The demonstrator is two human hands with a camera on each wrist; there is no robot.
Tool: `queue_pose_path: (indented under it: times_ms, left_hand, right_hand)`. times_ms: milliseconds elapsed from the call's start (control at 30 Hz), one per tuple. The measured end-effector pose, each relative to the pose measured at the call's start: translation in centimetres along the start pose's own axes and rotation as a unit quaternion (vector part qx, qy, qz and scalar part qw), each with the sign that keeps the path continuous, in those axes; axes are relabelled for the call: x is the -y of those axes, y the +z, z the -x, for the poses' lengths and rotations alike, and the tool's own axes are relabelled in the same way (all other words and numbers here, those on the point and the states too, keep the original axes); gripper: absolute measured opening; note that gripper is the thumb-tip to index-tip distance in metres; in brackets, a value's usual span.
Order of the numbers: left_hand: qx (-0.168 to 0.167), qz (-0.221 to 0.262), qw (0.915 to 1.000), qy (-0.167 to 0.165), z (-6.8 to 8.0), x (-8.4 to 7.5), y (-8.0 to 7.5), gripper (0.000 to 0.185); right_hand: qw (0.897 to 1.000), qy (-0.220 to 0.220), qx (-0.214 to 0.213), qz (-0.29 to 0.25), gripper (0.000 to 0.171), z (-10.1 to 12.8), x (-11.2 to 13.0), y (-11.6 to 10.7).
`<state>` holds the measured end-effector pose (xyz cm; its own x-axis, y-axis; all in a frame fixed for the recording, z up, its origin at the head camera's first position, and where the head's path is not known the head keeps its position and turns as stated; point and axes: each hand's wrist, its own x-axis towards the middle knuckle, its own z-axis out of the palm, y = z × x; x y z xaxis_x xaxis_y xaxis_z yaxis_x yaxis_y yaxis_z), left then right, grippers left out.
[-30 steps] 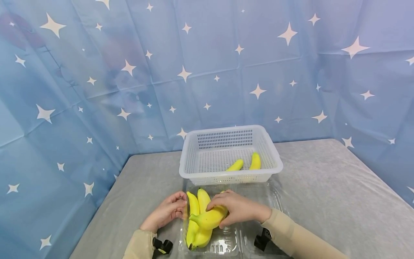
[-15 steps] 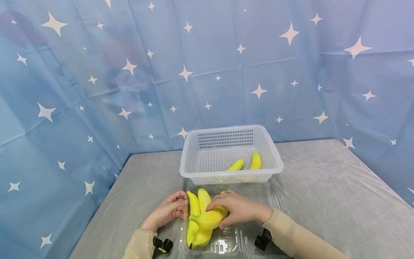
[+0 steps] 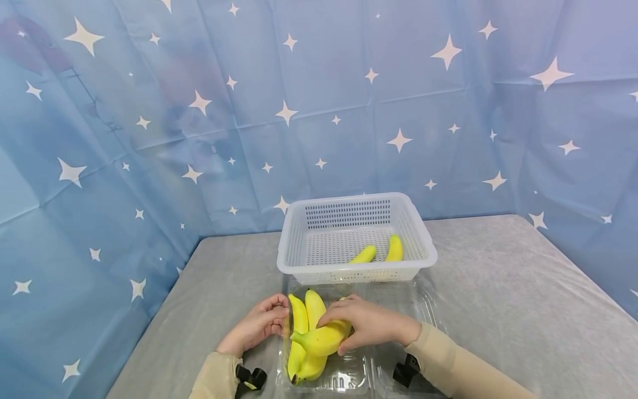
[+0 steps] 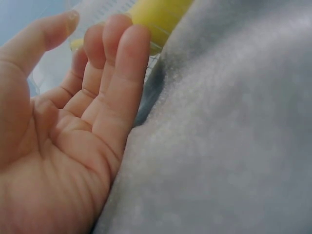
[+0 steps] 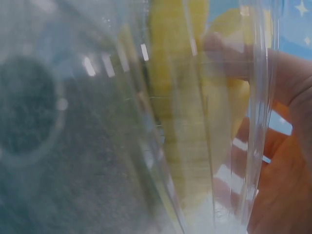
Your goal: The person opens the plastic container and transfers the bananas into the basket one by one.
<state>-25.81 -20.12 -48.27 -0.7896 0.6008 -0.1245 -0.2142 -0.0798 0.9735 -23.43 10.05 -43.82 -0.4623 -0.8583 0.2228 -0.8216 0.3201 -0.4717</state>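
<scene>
Two hands meet at a bunch of bananas (image 3: pixel 310 338) lying in a clear plastic clamshell (image 3: pixel 349 371) near the counter's (image 3: pixel 498 310) front edge. From the head camera, the right hand (image 3: pixel 369 324) has its fingers curled over one banana that lies crosswise on top of the bunch, stem end pointing toward the left hand. The rest of the bunch runs front to back, tips toward the white basket (image 3: pixel 294 249) just behind the clamshell. The left hand (image 3: pixel 256 327) rests at the clamshell's left edge, fingers bent against it — beside the fruit, not around it. Two more bananas (image 3: pixel 381 252) lie in the basket, mostly hidden by its front wall.

From the left wrist, the left hand (image 4: pixel 63 131) shows its palm with loosely curved fingers, holding nothing; a yellow banana end (image 4: pixel 158 17) sits just past the fingertips, cut off by the frame's top edge.

From the right wrist, everything is seen through the clamshell's wall (image 5: pixel 146 122) (glare and blur throughout). The bananas (image 5: pixel 195 112) appear as a yellow smear and the right hand's fingers (image 5: pixel 273 63) wrap over them — how firmly, I cannot tell.
</scene>
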Motion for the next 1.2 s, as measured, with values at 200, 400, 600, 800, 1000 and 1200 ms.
queue_pose_path:
  times_ms: [200, 400, 600, 800, 1000, 1200]
  left_hand:
    - [0.0, -0.004, 1.0, 0.0, 0.0, -0.1, 0.0, 0.008]
    - [-0.001, -0.002, 1.0, -0.003, 0.0, 0.0, 0.0, 0.007]
    - [0.0, 0.001, 1.0, -0.003, 0.0, 0.0, -0.1, 0.008]
    - [0.001, 0.001, 1.0, 0.0, 0.0, 0.0, 0.0, 0.006]
    - [0.001, 0.002, 1.0, 0.003, -0.1, -0.1, 0.1, 0.006]
    - [-0.001, 0.001, 1.0, 0.001, 0.0, -0.1, 0.1, 0.008]
  right_hand:
    - [1.0, -0.005, 0.0, -0.008, 0.056, 0.0, 0.1, -0.1]
    - [1.0, -0.008, 0.001, -0.012, 0.056, 0.0, 0.2, -0.1]
    - [1.0, 0.001, 0.004, -0.024, 0.056, 0.0, 0.4, -0.4]
    - [1.0, 0.0, 0.0, -0.008, 0.056, 0.1, 0.8, -0.9]
    - [1.0, -0.006, -0.005, 0.006, 0.056, 0.1, 0.9, -1.0]
    - [1.0, -0.014, -0.013, 0.022, 0.056, 0.1, 1.1, -1.2]
